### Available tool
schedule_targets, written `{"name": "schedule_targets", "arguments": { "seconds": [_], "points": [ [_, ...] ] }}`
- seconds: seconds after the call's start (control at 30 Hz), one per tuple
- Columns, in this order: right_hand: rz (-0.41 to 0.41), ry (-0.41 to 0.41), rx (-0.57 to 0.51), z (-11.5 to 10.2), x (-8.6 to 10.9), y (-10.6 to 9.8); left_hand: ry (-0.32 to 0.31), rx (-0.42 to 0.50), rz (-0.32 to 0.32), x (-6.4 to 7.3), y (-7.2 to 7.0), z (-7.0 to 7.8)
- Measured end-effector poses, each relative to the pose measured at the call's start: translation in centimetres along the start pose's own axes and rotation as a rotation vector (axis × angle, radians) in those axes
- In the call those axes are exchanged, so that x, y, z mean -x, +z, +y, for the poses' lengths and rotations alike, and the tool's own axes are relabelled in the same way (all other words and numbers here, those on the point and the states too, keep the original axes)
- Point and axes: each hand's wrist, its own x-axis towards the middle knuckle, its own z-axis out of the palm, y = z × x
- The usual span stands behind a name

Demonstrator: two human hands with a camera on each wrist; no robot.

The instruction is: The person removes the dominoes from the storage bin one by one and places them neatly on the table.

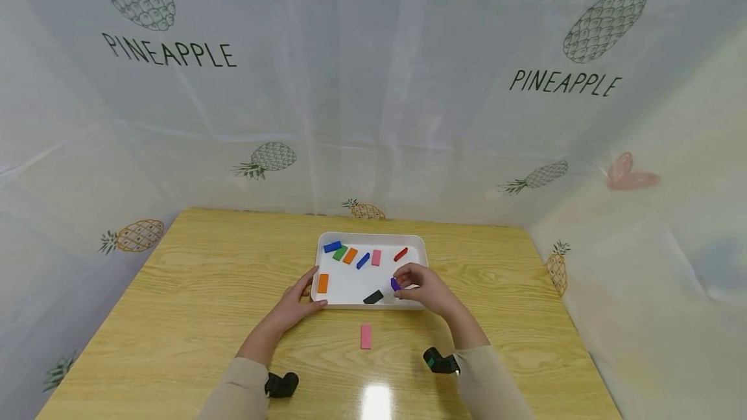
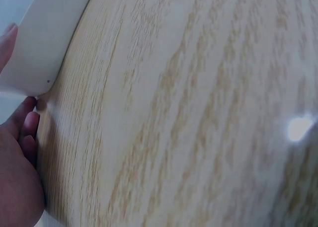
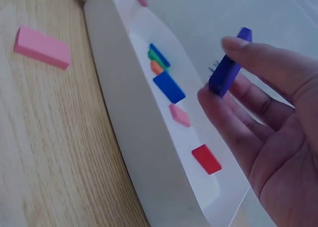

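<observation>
My right hand (image 1: 426, 289) pinches a small purple block (image 3: 231, 68) between thumb and fingertips, over the right part of a shallow white tray (image 1: 350, 306). My left hand (image 1: 290, 308) holds the tray's near left corner, thumb at the front rim and fingers along the left side. Inside the tray lie several flat blocks: a black block (image 1: 373, 297) near the front, a red block (image 1: 401, 254) at the back right, a pink block (image 1: 376, 257), and blue, green and orange ones towards the back left. Another orange block (image 1: 323, 283) lies by the left wall.
A second pink block (image 1: 366, 336) lies on the wooden table (image 1: 222, 277), in front of the tray. Black wrist devices (image 1: 283, 384) sit by both sleeves. A curtain (image 1: 373, 96) printed with pineapples hangs behind the table and along its sides.
</observation>
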Motion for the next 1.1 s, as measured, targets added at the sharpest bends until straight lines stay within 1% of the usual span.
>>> {"name": "schedule_targets", "arguments": {
  "seconds": [0.07, 0.13, 0.23, 0.37, 0.5, 0.73, 0.8, 0.97, 1.1],
  "points": [
    [0.006, 0.011, -0.075, 0.1, 0.3, 0.0, 0.003, 0.002, -0.003, 0.0, 0.0, 0.0],
    [0.015, 0.014, -0.148, 0.8, 0.4, 0.1, 0.002, -0.002, -0.004, 0.0, 0.0, 0.0],
    [0.021, -0.009, -0.213, 1.6, 0.7, 0.3, -0.008, -0.010, 0.000, 0.0, 0.0, 0.0],
    [0.043, -0.037, -0.252, 1.7, 1.4, 0.6, -0.015, -0.016, 0.000, 0.0, 0.0, 0.0],
    [0.082, -0.009, -0.276, 1.5, 2.2, 1.1, -0.011, -0.023, -0.002, -0.1, 0.0, 0.1],
    [0.120, -0.004, -0.361, 2.3, 3.6, 2.5, -0.010, -0.014, -0.002, 0.0, 0.0, 0.3],
    [0.119, -0.001, -0.367, 2.6, 3.9, 3.0, -0.016, -0.017, 0.002, 0.0, 0.0, 0.4],
    [0.080, 0.000, -0.407, 3.4, 4.2, 4.3, -0.029, -0.015, 0.007, 0.1, 0.0, 0.4],
    [0.087, 0.012, -0.441, 3.8, 4.6, 5.3, -0.018, -0.009, 0.005, 0.2, 0.1, 0.4]
  ]
}}
